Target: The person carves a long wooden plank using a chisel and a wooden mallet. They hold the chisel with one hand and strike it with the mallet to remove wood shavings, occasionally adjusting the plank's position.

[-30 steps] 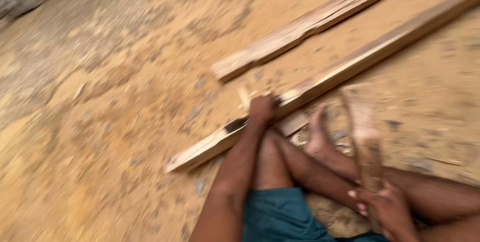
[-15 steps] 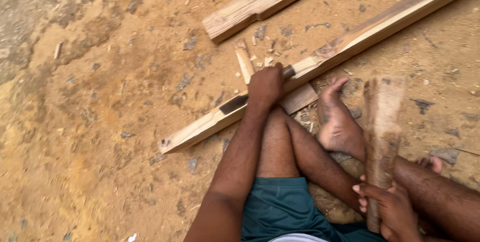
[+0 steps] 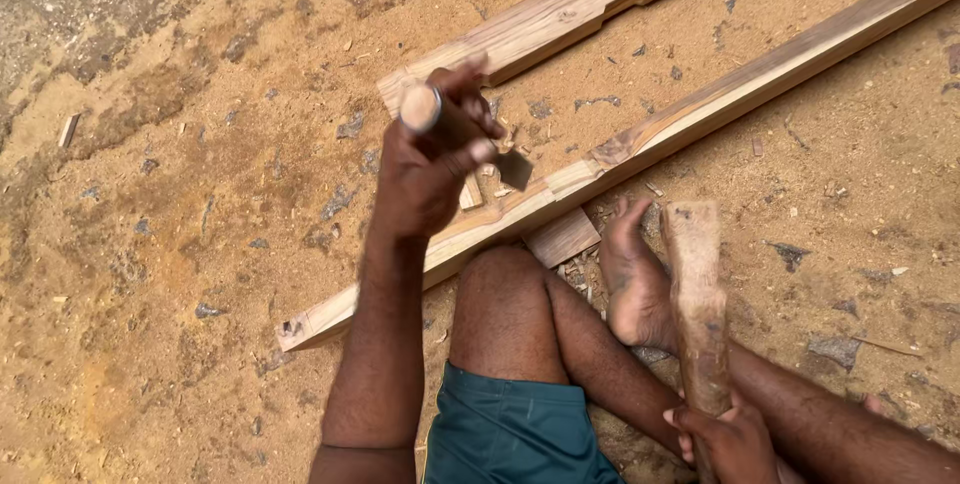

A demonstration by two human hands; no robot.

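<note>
Currently left hand (image 3: pixel 425 169) grips a chisel (image 3: pixel 515 166) raised above the long plank (image 3: pixel 640 139); right hand (image 3: pixel 735 439) clenches a wooden mallet (image 3: pixel 695 304) (notch partly cut, unfinished, by appearance)

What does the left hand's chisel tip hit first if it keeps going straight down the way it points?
Most likely the long wooden beam. The left hand holds the chisel with its blade aimed down at the beam's notched edge, just above it. Depth is unclear from one view, so whether the tip touches can't be told.
</note>
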